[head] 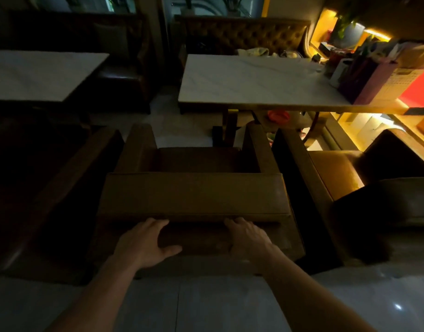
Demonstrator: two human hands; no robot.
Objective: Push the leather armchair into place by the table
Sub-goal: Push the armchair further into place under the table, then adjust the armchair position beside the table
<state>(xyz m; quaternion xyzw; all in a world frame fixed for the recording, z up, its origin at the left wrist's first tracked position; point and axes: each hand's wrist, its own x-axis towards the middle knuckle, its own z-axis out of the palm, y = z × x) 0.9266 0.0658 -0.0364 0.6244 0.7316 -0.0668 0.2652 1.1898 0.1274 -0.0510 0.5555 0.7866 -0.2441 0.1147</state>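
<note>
Left hand [143,243] and right hand [248,238], both flat and spread against the rear of the leather armchair's [194,195] backrest, gripping nothing. Chair dead ahead, between two neighbouring seats, its front facing the marble table [254,82]. Table lying ahead and slightly right. Probably a straight shove, biased rightward.

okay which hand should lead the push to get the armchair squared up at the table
Likely left. The armchair sits toward the table's left end; both hands, left and right, rest flat on its back.
</note>
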